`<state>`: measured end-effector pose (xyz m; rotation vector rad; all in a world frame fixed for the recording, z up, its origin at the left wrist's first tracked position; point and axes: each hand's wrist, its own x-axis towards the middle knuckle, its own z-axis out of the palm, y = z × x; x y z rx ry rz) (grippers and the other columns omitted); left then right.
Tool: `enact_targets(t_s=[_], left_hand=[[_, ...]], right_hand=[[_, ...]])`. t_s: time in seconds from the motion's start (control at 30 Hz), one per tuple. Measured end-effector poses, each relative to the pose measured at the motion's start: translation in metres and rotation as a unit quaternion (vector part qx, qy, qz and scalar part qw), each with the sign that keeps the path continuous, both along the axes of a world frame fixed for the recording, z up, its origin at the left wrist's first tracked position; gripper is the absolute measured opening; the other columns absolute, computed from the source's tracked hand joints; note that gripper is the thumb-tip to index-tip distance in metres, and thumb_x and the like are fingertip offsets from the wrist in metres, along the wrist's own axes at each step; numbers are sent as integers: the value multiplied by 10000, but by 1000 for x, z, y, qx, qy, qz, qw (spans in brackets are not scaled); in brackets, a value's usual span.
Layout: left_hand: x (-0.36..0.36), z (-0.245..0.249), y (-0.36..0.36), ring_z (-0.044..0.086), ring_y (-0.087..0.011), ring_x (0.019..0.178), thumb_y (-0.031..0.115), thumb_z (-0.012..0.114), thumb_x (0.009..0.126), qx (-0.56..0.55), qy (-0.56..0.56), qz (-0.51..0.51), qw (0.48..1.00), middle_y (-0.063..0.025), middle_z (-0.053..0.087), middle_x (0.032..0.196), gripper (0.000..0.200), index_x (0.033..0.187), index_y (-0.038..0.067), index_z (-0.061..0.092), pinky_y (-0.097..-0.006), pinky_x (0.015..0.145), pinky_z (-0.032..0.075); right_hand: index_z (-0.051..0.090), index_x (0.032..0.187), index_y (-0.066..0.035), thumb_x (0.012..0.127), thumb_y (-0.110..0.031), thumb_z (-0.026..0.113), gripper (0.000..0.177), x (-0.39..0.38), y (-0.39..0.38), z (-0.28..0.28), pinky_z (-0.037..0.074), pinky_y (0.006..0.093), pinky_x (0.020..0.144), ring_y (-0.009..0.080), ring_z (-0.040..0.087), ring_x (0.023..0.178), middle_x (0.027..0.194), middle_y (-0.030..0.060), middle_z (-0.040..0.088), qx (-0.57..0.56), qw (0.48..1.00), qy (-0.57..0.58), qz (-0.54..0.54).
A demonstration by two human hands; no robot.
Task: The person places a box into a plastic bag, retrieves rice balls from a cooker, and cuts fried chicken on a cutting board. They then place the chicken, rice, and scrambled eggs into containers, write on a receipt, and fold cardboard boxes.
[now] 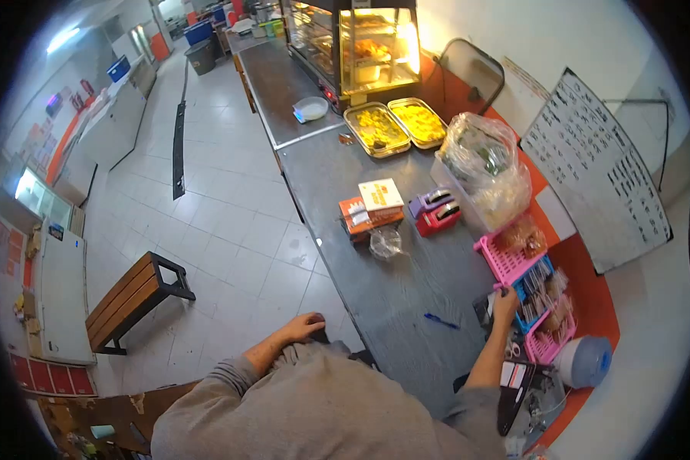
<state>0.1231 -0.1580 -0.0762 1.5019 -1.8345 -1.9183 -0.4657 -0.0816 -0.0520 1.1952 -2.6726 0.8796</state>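
Note:
My right hand (504, 303) reaches to the right side of the counter, its fingers closed at the near edge of a pink plastic basket (506, 261). Right beside it are a blue basket (535, 291) filled with small packets and a second pink basket (552, 333). A blue pen (441, 320) lies on the counter to the left of this hand. Close to my body, off the counter's left edge, my left hand (303, 327) is curled over something dark that I cannot identify.
On the grey counter (406, 284) stand an orange box (356, 215), tape dispensers (437, 218), two food trays (376, 130) and a bagged plastic tub (468, 192). A lit food warmer (376, 46) is at the back. A whiteboard (598, 169) leans right; a wooden bench (130, 299) stands left.

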Motion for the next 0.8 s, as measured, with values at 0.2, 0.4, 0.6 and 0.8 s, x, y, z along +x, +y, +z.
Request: enact_targets(t_s=[0.2, 0.4, 0.6, 0.8], left_hand=[[211, -163, 14, 626, -300, 991, 540, 618, 816, -68, -288, 87, 951, -161, 675, 1031, 554, 1070, 49, 655, -387, 854, 497], [372, -187, 13, 640, -288, 811, 541, 615, 831, 179, -171, 185, 951, -128, 650, 930, 595, 1137, 31, 606, -476, 637, 557], [408, -201, -126, 613, -229, 862, 510, 619, 844, 70, -125, 157, 977, -113, 631, 1053, 589, 1210, 51, 570, -392, 696, 527], [347, -137, -357, 620, -179, 878, 493, 597, 876, 96, 16, 205, 974, -74, 616, 1091, 553, 1253, 93, 534, -301, 618, 468]], right_hand=[[592, 804, 7, 923, -244, 578, 279, 232, -84, 76, 459, 326, 630, 216, 592, 695, 769, 103, 626, -381, 912, -112, 104], [609, 759, -5, 923, -161, 577, 229, 457, -217, 85, 451, 258, 527, 120, 569, 553, 638, 52, 606, -271, 831, -274, 402], [666, 924, -10, 876, -209, 642, 206, 555, -346, 92, 502, 301, 627, 189, 636, 660, 782, 113, 672, -1, 824, -289, 488], [666, 1017, -59, 863, -296, 638, 284, 587, -441, 68, 513, 371, 740, 296, 657, 804, 891, 157, 681, 176, 798, -277, 505]])
